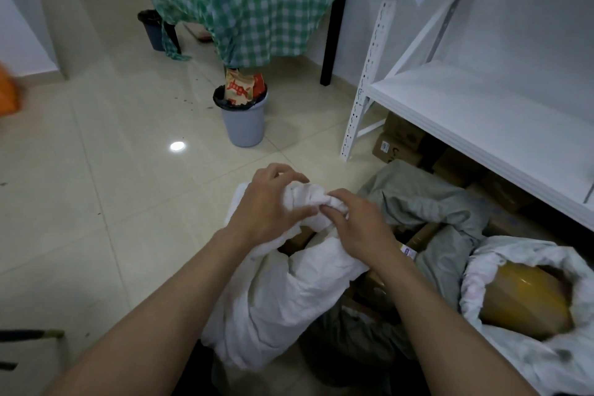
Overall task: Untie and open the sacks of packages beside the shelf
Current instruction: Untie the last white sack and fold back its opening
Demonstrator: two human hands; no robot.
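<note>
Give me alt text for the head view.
The left hand and right hand pinch the bunched neck of a white sack on the tiled floor. To its right lie a grey sack and an open white sack showing a yellow package, beside a white shelf.

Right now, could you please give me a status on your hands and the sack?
Left hand and right hand both pinch the white sack at its bunched neck. Neck not yet opened. Grey sack alongside, open; nothing in the way.
</note>
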